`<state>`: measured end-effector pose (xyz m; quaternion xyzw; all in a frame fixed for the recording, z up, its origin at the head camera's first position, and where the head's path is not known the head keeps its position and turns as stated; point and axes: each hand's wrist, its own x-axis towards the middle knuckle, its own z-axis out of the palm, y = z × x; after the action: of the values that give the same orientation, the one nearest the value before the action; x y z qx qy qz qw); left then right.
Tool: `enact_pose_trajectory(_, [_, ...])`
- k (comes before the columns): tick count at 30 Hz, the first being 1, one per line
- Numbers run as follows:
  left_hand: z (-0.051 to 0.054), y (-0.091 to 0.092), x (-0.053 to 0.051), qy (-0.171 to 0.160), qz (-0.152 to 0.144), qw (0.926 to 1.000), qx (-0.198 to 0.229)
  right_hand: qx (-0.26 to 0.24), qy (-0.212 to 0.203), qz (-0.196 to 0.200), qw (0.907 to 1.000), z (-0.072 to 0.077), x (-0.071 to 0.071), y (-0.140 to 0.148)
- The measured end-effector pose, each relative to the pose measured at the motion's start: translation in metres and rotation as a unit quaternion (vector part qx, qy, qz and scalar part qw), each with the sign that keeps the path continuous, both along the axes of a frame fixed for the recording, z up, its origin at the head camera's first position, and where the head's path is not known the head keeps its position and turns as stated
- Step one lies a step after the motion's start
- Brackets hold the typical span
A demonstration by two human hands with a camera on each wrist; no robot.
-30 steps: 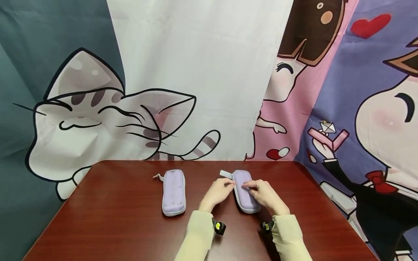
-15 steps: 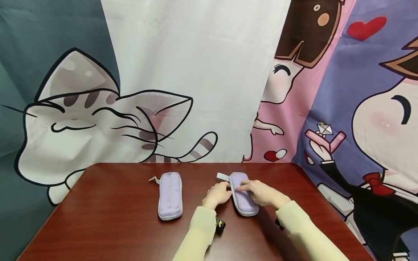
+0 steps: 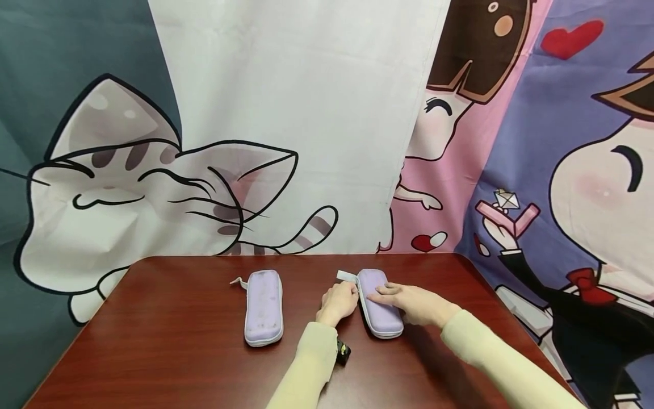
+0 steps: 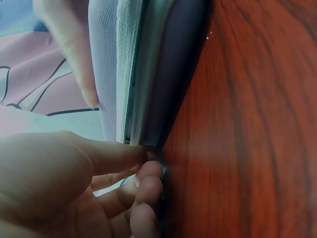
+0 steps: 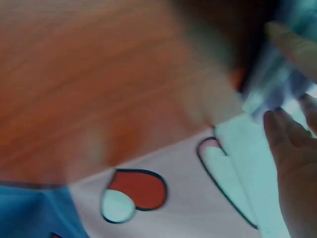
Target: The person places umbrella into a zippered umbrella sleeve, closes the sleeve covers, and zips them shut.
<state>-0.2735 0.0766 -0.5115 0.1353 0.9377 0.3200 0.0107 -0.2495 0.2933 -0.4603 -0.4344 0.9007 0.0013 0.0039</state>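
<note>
A lilac zip case (image 3: pixel 376 315) with a pale zipper band and a short wrist strap (image 3: pixel 346 276) lies right of the table's middle. My left hand (image 3: pixel 338 301) is at its left side, thumb and curled fingers pinching the zipper pull, which is mostly hidden by the fingertips. In the left wrist view, a dark line runs between two pale zipper bands (image 4: pixel 130 64) above the pinch. My right hand (image 3: pixel 416 301) rests on the case's top from the right, its fingers fairly straight. The right wrist view is blurred; the case (image 5: pixel 277 89) shows at its upper right.
A second lilac zip case (image 3: pixel 263 309), marked with small dark spots, lies to the left with its strap (image 3: pixel 238 282) pointing left. Both are on a brown wooden table (image 3: pixel 168 341). A cartoon-printed curtain (image 3: pixel 306 113) hangs behind the far edge.
My left hand has closed in on the case's left edge, its fingers curling tighter. My right hand has turned flatter across the top, with the forearm swinging out right. The view has shifted slightly.
</note>
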Motion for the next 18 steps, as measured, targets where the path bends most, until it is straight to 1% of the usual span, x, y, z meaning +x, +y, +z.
enact_pose_trajectory(4, [-0.001, 0.0, -0.001, 0.007, 0.0, 1.0, -0.002, -0.032, 0.003, 0.027, 0.9991, -0.009, -0.003, 0.008])
enact_pose_trajectory(6, [-0.001, -0.001, -0.001, 0.01, -0.001, 0.9999, -0.002, -0.039, 0.007, 0.03, 0.9988, -0.01, -0.003, 0.008])
enact_pose_trajectory(13, [0.001, -0.002, 0.002, 0.005, -0.024, 0.9997, -0.004, -0.056, 0.025, 0.012, 0.9981, -0.014, 0.0, 0.005])
enact_pose_trajectory(18, [0.003, -0.002, 0.007, -0.01, -0.035, 0.9993, 0.0, -0.058, 0.024, -0.009, 0.998, -0.016, 0.005, 0.002])
